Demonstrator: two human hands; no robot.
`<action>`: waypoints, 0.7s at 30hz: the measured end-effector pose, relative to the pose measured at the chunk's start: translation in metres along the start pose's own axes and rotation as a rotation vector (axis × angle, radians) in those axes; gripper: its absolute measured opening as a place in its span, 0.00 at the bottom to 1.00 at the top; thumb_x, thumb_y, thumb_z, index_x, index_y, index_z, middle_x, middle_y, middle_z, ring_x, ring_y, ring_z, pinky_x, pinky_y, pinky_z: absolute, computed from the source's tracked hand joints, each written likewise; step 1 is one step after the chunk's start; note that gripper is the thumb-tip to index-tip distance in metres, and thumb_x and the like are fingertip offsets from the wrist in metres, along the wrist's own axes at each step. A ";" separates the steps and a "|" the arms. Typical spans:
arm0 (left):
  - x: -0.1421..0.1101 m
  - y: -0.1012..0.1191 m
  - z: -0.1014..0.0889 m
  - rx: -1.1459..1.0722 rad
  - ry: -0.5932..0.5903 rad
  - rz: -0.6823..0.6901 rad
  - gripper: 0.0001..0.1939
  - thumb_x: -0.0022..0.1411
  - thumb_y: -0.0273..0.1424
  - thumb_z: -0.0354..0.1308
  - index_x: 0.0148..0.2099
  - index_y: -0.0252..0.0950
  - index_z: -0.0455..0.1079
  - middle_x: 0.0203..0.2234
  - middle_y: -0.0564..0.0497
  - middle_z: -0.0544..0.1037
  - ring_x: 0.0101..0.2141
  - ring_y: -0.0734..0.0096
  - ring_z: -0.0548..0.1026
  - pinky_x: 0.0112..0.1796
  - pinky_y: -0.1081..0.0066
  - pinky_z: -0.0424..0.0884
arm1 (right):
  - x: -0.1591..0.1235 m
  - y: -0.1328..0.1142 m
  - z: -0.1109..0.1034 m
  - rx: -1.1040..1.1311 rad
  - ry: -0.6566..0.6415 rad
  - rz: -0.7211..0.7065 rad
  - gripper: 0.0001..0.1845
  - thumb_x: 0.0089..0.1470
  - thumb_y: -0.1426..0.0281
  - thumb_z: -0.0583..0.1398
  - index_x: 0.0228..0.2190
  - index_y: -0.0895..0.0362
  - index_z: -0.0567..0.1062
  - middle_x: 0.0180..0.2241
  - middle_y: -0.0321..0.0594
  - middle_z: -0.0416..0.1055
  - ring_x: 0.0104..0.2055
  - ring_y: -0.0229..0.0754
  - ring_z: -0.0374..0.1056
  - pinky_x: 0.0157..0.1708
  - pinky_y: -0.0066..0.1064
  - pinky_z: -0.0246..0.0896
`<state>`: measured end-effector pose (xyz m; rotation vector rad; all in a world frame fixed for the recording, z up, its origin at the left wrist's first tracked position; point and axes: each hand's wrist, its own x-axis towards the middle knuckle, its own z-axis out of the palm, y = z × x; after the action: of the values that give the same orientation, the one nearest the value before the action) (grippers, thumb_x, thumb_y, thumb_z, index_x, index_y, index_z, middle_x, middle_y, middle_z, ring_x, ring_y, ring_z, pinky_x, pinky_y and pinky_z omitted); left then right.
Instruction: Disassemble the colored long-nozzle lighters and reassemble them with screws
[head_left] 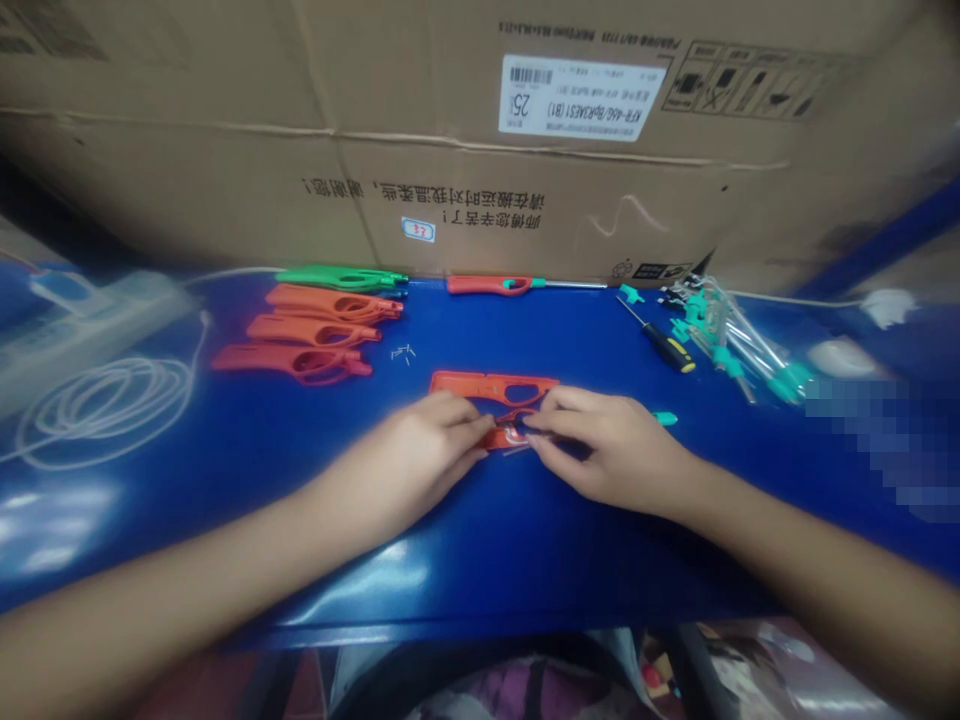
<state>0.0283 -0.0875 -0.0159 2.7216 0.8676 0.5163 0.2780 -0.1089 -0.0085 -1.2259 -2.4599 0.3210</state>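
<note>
Near the middle of the table, an orange-red lighter shell half [506,436] lies between my two hands, with small parts inside too blurred to name. My left hand [427,445] is closed on its left end, the fingertips pressed along the edge. From the other side my right hand [611,440] pinches at its right part; what the fingertips hold there is hidden. A thin metal strip shows just below the shell. Just beyond my hands lies another orange-red shell half [480,385] with its handle loop. A teal piece [664,418] shows right of my right hand.
Several orange and green lighter shells [315,330] lie at left, beside small screws [405,353]. An assembled lighter [487,285] rests along the cardboard box [450,120]. At right are a screwdriver [667,347] and metal tubes with teal parts [750,335]. A white cable [112,405] coils at far left.
</note>
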 end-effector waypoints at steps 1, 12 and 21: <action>0.000 0.000 0.000 -0.001 0.003 0.003 0.13 0.71 0.30 0.54 0.53 0.32 0.75 0.40 0.44 0.79 0.41 0.62 0.77 0.45 0.62 0.77 | 0.000 0.000 0.000 0.001 -0.013 -0.001 0.12 0.61 0.69 0.58 0.42 0.57 0.81 0.38 0.41 0.76 0.36 0.39 0.72 0.33 0.29 0.63; 0.002 -0.005 0.002 -0.084 0.035 0.028 0.12 0.71 0.28 0.55 0.52 0.33 0.76 0.40 0.45 0.79 0.41 0.63 0.77 0.44 0.63 0.76 | -0.001 -0.002 -0.003 -0.042 -0.122 -0.032 0.15 0.62 0.63 0.58 0.43 0.60 0.78 0.42 0.46 0.74 0.39 0.43 0.72 0.35 0.33 0.65; 0.005 0.010 -0.004 0.087 -0.114 -0.033 0.17 0.75 0.30 0.47 0.50 0.32 0.78 0.37 0.43 0.75 0.38 0.62 0.75 0.40 0.61 0.77 | 0.001 0.006 -0.004 -0.146 -0.158 -0.213 0.10 0.66 0.69 0.54 0.45 0.55 0.74 0.47 0.43 0.70 0.36 0.38 0.68 0.29 0.29 0.57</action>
<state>0.0359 -0.0919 -0.0075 2.7781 0.9244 0.3194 0.2839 -0.1041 -0.0068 -1.0135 -2.7636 0.1882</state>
